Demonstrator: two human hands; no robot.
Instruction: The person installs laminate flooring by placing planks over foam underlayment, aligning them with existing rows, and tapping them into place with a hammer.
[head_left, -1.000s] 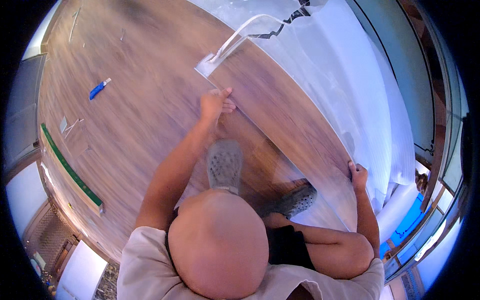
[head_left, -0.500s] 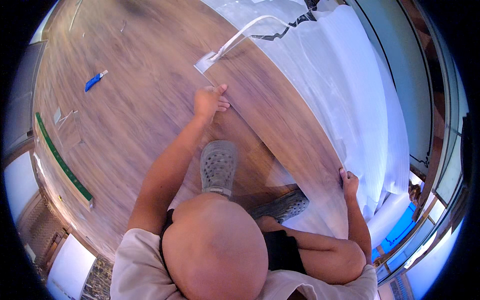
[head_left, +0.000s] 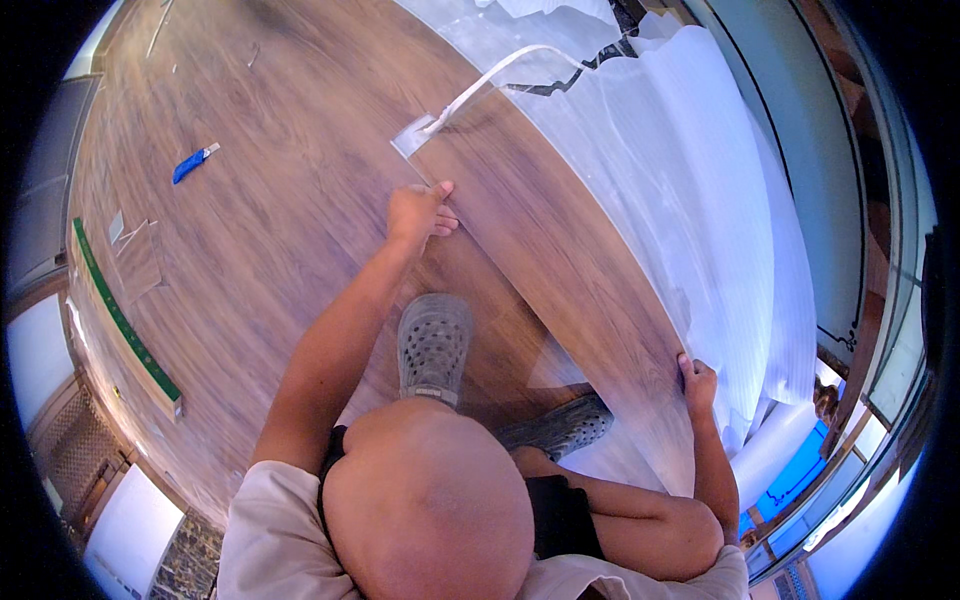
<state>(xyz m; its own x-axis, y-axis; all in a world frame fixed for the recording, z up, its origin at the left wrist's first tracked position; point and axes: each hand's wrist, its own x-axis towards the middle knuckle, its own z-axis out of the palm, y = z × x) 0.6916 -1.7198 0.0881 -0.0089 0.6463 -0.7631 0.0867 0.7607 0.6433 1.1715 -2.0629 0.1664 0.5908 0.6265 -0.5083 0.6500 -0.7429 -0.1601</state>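
Observation:
A long brown wood-look flooring plank [head_left: 575, 255] runs from the upper middle down to the lower right, its left edge lifted off the floor over a dark gap. My left hand [head_left: 416, 212] is closed on that edge, thumb on top and fingertips curled at the side. On the opposite edge, farther down, my right hand [head_left: 699, 385] grips the plank between thumb and fingers. Close beyond my left hand, a white cable [head_left: 490, 75] rises from a small pale plate [head_left: 413, 136] at the plank's edge.
White foam sheeting [head_left: 710, 200] spreads along the plank's right side. Laid brown flooring [head_left: 290, 200] covers the left, carrying a blue utility knife [head_left: 190, 164], a long green strip [head_left: 122, 320] and scraps. My grey clog [head_left: 434, 345] stands beside the gap.
Both hands keep their hold on the plank. The scene sits slightly lower in the picture, with the hands little changed relative to the plank.

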